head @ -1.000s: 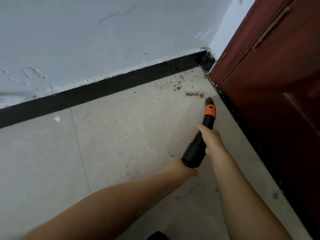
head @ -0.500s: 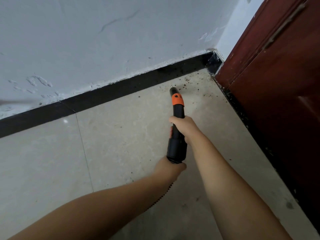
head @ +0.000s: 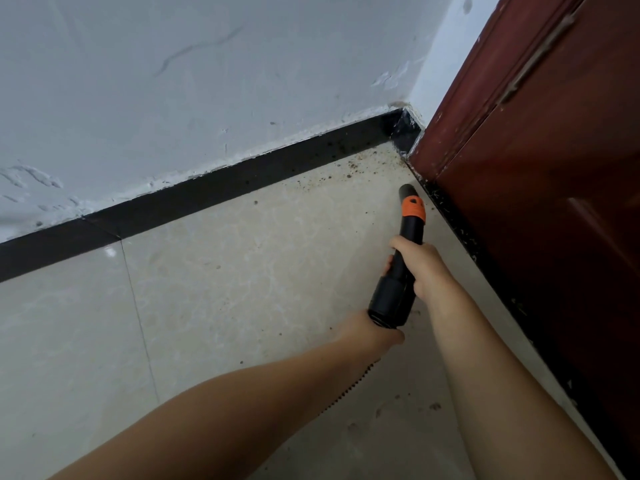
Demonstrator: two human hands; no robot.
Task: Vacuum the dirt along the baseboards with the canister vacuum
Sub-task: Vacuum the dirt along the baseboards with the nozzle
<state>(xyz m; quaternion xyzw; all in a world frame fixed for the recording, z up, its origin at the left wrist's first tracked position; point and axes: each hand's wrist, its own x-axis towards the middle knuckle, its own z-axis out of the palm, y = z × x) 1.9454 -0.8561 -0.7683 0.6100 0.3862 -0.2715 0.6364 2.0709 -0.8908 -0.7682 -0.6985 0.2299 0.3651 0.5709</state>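
At nine o'clock we see the wall [head: 207, 81], pale and scuffed, with the black baseboard [head: 221, 188] running under it from the left edge up toward one o'clock, where it meets the corner. Below lies the tiled floor [head: 207, 289], cream with a thin grout line at about eight o'clock.

Moving toward the centre, our left hand [head: 372, 332] sits at about five o'clock from the middle of the view, just under the wide rear end of the nozzle [head: 405, 258]. It wraps the ribbed hose [head: 353, 384] behind that end; the fingers are hidden beneath, so we cannot tell exactly how they curl, though the hand closes around the hose.

The nozzle is black with an orange collar and points toward twelve o'clock, its tip close to the corner. Dirt [head: 353, 166], brown specks and crumbs, lies on the floor beside the baseboard at eleven o'clock from the tip, a little apart from it. More specks sit lower down at five o'clock.

Our right hand [head: 424, 268] grips the nozzle at mid-length, fingers curled around the tube.

At three o'clock stands the dark red door [head: 536, 168], with debris along its dark bottom edge, just right of the tip.
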